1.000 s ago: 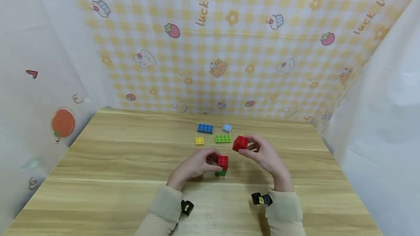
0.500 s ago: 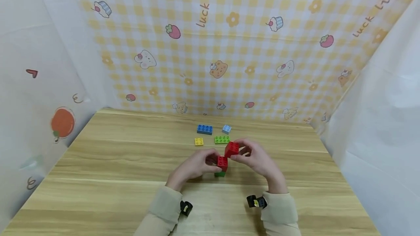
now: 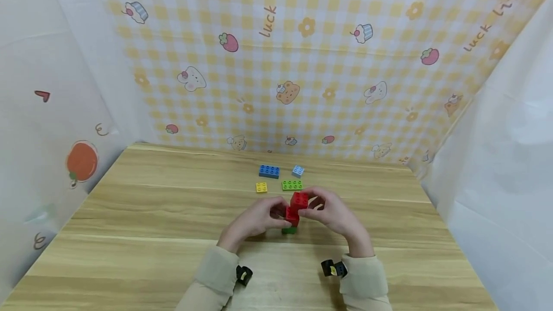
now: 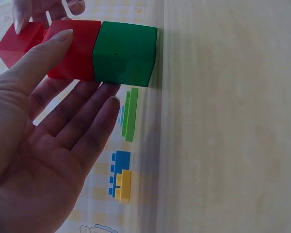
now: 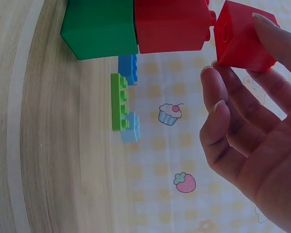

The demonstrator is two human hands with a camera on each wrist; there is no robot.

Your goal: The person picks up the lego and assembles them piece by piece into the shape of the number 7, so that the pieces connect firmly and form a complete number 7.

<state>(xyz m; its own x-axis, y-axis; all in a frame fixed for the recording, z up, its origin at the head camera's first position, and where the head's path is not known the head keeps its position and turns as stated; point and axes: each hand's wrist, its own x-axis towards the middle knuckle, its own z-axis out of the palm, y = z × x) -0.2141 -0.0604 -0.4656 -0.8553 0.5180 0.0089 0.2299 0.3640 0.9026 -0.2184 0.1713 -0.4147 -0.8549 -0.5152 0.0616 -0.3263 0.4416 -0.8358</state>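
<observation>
A green building brick [image 4: 125,54] stands on the table with a red brick [image 5: 172,26] stacked on it. My left hand [image 3: 257,216] grips this stack, its thumb on the red brick and its fingers behind. Between the thumb and fingers of my right hand [image 3: 334,212] is a second red brick [image 5: 245,36], slightly tilted. It hangs close over the studs of the lower red brick; in the right wrist view a narrow gap shows between them at one side.
Behind the hands on the wooden table [image 3: 173,205] lie a blue brick [image 3: 269,172], a light blue brick [image 3: 298,171], a flat lime green brick [image 3: 292,185] and a small yellow brick [image 3: 261,187]. A checked cloth [image 3: 242,61] hangs along the back edge.
My right hand has moved left and toward me, bringing its red brick from beside the stack to over it. The left hand keeps its grip in place.
</observation>
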